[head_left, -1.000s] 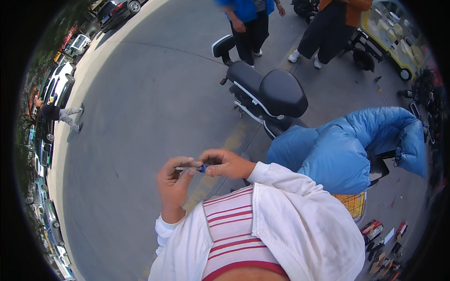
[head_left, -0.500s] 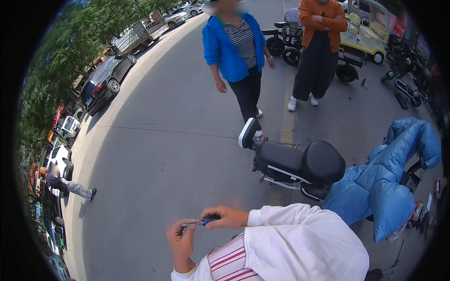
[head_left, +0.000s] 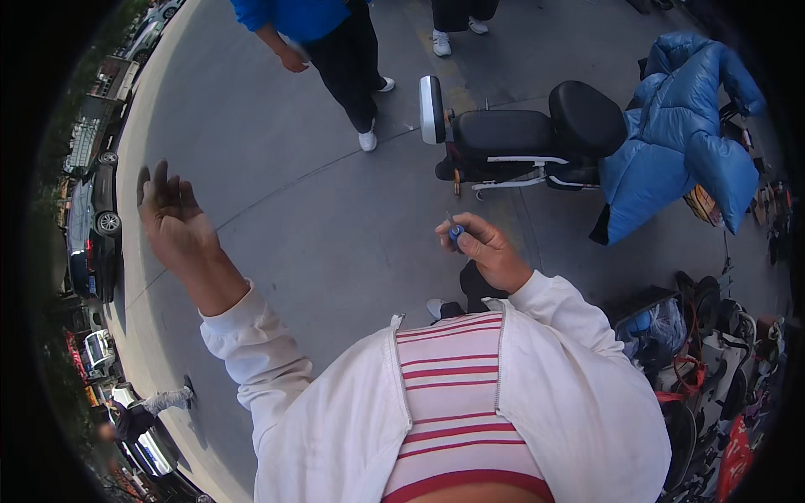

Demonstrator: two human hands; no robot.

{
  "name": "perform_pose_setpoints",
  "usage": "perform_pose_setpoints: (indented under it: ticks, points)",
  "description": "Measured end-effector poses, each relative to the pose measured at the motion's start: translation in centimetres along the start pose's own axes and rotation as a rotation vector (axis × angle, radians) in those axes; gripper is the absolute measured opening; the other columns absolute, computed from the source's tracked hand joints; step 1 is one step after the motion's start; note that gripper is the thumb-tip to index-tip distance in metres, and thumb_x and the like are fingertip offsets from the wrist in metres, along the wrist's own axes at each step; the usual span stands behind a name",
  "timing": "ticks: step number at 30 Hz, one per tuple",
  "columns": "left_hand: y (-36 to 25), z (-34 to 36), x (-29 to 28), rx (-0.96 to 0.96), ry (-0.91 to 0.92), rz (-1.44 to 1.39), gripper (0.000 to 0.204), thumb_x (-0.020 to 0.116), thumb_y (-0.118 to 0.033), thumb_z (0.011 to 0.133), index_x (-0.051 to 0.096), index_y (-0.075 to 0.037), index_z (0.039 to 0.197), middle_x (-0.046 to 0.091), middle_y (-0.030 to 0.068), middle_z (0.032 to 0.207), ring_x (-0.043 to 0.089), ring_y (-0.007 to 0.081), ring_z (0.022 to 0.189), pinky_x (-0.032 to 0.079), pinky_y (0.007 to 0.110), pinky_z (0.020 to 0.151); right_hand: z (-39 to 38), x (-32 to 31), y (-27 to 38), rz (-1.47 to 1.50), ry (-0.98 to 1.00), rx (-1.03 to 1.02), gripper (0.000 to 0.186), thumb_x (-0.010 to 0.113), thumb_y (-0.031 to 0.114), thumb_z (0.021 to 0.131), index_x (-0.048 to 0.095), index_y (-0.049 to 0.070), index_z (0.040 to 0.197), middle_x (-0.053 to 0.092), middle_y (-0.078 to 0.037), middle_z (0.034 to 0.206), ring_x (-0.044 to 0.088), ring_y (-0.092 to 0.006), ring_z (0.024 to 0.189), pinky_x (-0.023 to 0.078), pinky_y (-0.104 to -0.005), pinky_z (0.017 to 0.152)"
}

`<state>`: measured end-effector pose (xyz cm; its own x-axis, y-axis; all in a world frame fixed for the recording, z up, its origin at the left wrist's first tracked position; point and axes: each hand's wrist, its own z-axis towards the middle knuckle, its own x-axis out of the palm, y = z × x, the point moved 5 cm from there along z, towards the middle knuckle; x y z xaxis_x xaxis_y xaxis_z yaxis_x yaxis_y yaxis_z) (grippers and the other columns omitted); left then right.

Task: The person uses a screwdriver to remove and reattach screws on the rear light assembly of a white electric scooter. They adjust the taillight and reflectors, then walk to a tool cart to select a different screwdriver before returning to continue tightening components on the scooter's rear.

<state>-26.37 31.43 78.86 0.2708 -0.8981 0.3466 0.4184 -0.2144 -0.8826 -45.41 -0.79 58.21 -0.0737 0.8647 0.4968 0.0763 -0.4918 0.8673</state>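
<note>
My right hand (head_left: 495, 254) is closed around a small screwdriver (head_left: 455, 232) with a blue handle; its thin shaft points up and away from me. Raised out to the left, my left hand (head_left: 179, 220) is open with its fingers spread, palm showing and nothing in it. Those fingertips look dark and slightly blurred. Ahead of my right hand stands an electric scooter with a black seat (head_left: 503, 134) and a rounded black backrest or box. A puffy blue quilted cover (head_left: 671, 142) hangs over its front end.
A person in a blue jacket (head_left: 306, 18) stands ahead, with another person's white shoes (head_left: 442, 42) farther off. Tools and parts crowd the right, around a dark bin (head_left: 646, 306) and red cable (head_left: 692, 373). Parked cars (head_left: 105, 218) line the left; someone walks (head_left: 138, 415) there.
My hands have parted: the left has let go of the screwdriver and swung up to the left, while the right keeps it. The view has turned downward and to the right.
</note>
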Motion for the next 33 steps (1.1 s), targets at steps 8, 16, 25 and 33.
perform_pose_setpoints:
  ticks: [8, 16, 25, 33]
  points:
    - [15.5, -8.2, 13.4, -0.636, 0.845, 0.032, 0.026, 0.058, -0.021, 0.1, 0.066, -0.001, 0.115, 0.07, 0.0119, 0.101, 0.063, 0.0154, 0.089, 0.051, 0.028, 0.078, 1.1, -6.7, -5.8, 0.108, -0.356, -0.209, 0.028, 0.057, 0.03, 0.098, 0.066, 0.003, 0.097, 0.061, -0.003, 0.091, 0.051, -0.0129, 0.086, 0.039, -0.0294, 0.084]
    - [36.9, -8.1, 7.0, -1.021, 0.647, 0.25, 0.019, 0.052, -0.017, 0.101, 0.06, -0.003, 0.111, 0.064, 0.0047, 0.088, 0.059, 0.0128, 0.078, 0.05, 0.026, 0.071, 4.4, -19.0, -17.9, -0.056, -0.796, -0.038, 0.024, 0.064, 0.026, 0.098, 0.067, 0.003, 0.09, 0.06, 0.002, 0.081, 0.049, -0.0069, 0.077, 0.04, -0.0248, 0.072]
    - [64.6, -18.9, 2.2, -1.253, 1.174, 0.589, 0.018, 0.051, -0.019, 0.103, 0.06, -0.007, 0.113, 0.064, 0.0034, 0.093, 0.06, 0.0122, 0.08, 0.05, 0.027, 0.074, 13.3, -35.5, -41.1, 0.167, -1.199, -0.078, 0.037, 0.068, 0.038, 0.095, 0.07, 0.001, 0.091, 0.06, 0.0, 0.076, 0.048, -0.0091, 0.072, 0.041, -0.0272, 0.068]
    - [78.3, -26.5, 5.1, 0.339, 1.882, 0.693, 0.052, 0.051, -0.023, 0.102, 0.038, 0.004, 0.144, 0.059, 0.0222, 0.128, 0.059, 0.0286, 0.117, 0.043, 0.041, 0.102, 17.7, -40.2, -45.1, -0.08, -1.001, -0.289, 0.032, 0.057, 0.034, 0.102, 0.06, 0.003, 0.103, 0.062, -0.011, 0.076, 0.06, -0.0238, 0.068, 0.045, -0.0357, 0.066]
